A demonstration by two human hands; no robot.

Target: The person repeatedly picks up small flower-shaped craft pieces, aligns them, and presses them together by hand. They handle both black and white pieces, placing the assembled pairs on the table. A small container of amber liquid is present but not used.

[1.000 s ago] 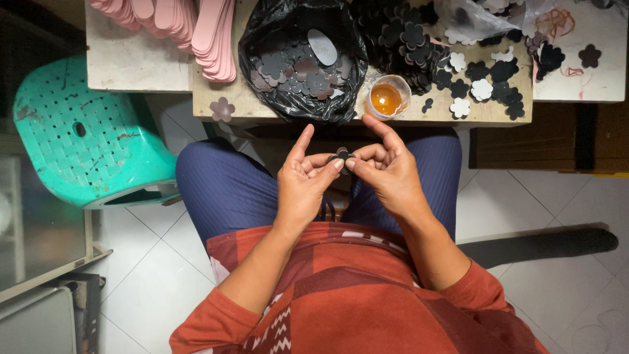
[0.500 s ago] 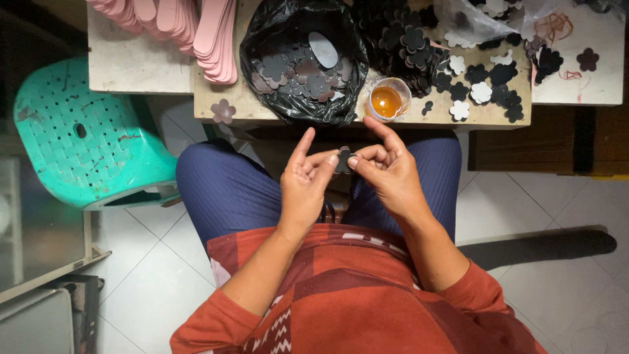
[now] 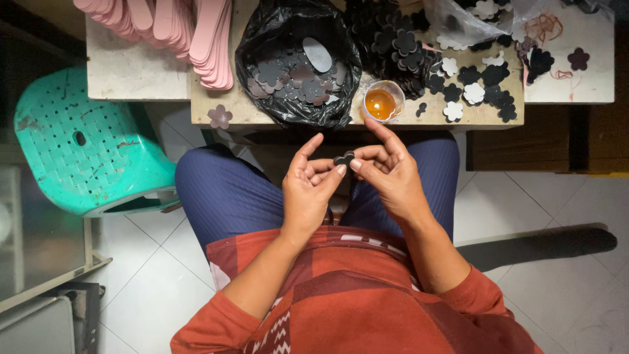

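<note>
Below cluttered workbench [image 3: 144, 72], both hands' fingers [image 3: 341, 169] around dark flower cutout [image 3: 344, 158]

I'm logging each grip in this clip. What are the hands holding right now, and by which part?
A small dark flower-shaped piece, pinched at its edges between the fingertips of the left hand and the right hand.

Both hands' fingers [image 3: 341, 169] pinched together

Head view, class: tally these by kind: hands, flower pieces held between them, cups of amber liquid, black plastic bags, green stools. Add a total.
Hands: 2, left hand and right hand
Dark flower piece held between them: 1
Cup of amber liquid: 1
Black plastic bag: 1
Green stool: 1
Total: 6
</note>
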